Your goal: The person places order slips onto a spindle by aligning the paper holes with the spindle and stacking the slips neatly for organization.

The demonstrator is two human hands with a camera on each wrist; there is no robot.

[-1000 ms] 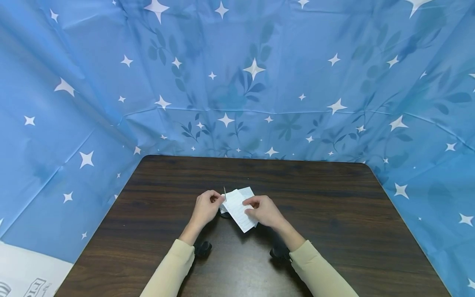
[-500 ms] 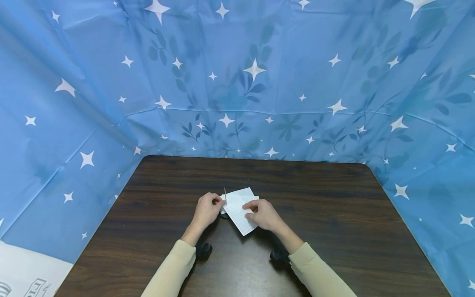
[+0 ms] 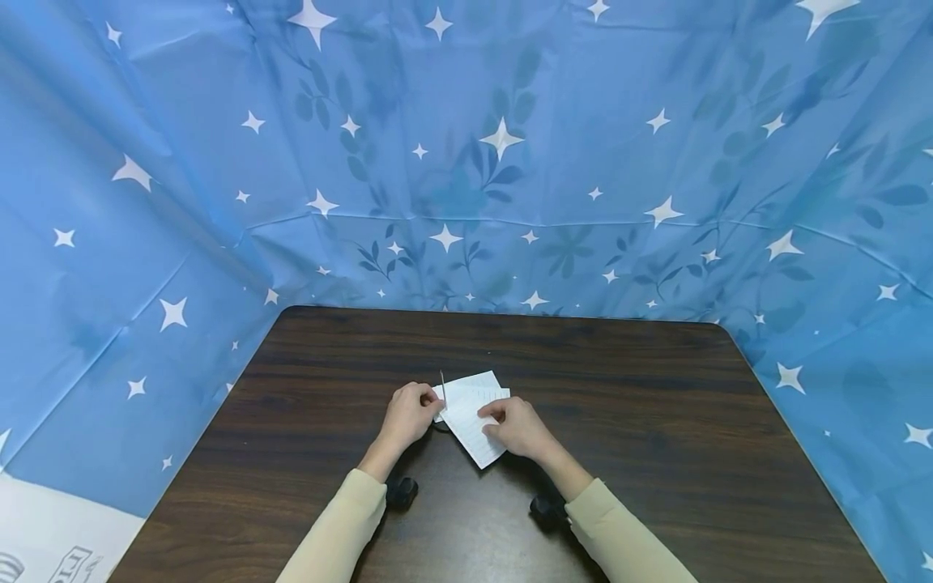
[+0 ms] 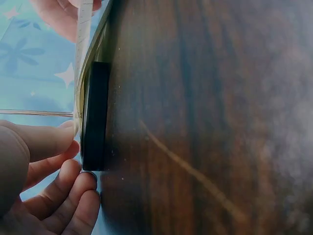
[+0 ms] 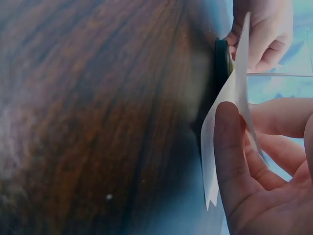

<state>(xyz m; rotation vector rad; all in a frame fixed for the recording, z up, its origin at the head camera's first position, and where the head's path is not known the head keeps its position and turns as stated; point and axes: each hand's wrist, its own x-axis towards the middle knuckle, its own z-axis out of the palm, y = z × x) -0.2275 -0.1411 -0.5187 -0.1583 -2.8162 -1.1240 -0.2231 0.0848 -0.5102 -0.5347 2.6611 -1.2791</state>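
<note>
Several white printed paper slips (image 3: pixel 474 423) lie overlapped at a thin upright metal spike (image 3: pixel 442 389) near the middle of the table. The spike rises from a dark flat base (image 4: pixel 95 117), mostly hidden by paper in the head view. My left hand (image 3: pixel 409 414) pinches the slips' left edge beside the spike, its lower fingers curled close to the base in the left wrist view. With thumb and fingers, my right hand (image 3: pixel 519 427) pinches the right side of the top slip (image 5: pixel 242 88); this slip stands raised from the paper below it.
A dark wood-grain table (image 3: pixel 619 380) extends around the hands. Behind it hangs a blue star-patterned cloth (image 3: pixel 466 162). Black wrist devices (image 3: pixel 402 492) sit under both sleeves. A white printed surface (image 3: pixel 58 534) shows at the lower left.
Both hands have shifted slightly toward me. The top slip has turned and slid a little lower, and more of the slip beneath shows at its right edge.
</note>
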